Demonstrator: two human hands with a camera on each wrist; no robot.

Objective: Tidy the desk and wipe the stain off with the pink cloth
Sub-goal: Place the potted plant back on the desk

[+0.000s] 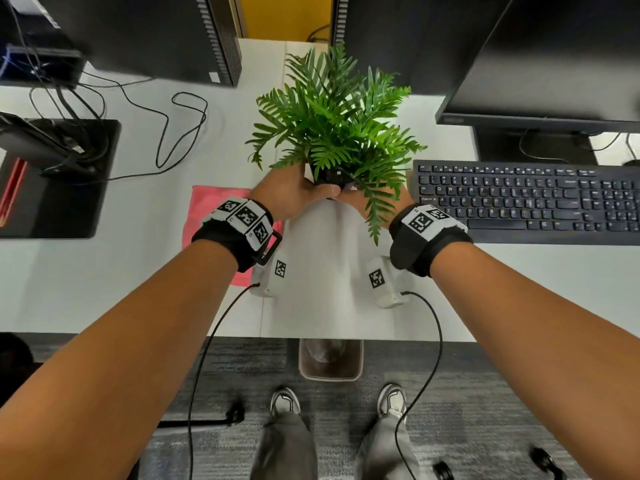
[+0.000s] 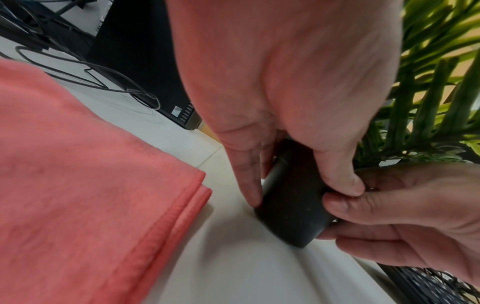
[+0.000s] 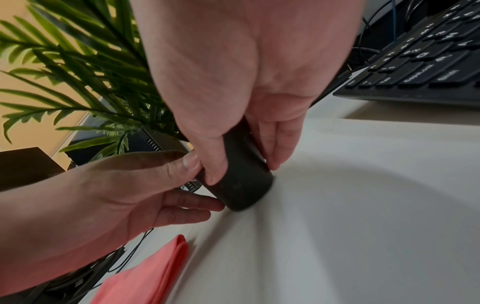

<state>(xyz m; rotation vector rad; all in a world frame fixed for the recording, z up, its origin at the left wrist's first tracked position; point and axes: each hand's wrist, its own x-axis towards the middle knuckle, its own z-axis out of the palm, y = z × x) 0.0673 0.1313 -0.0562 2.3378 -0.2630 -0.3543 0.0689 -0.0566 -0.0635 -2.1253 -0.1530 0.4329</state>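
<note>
I see the potted fern point(image 1: 334, 123) upright in its small black pot point(image 2: 293, 197), seemingly touching the white surface point(image 1: 329, 271); the folded pink cloth point(image 1: 207, 209) lies flat beside it.

The potted plant point(image 1: 334, 123) stood between the left hand point(image 1: 289, 194) and the right hand point(image 1: 372, 202), its pot point(image 2: 293, 197) gripped from both sides on the desk point(image 1: 329, 306). The cloth point(image 1: 207, 209) lay on the desk just left of the left hand. The keyboard point(image 1: 526, 202) lay right of the right hand. A computer tower point(image 1: 156, 36) stood beyond the left hand, and a monitor point(image 1: 554, 57) beyond the keyboard.
</note>
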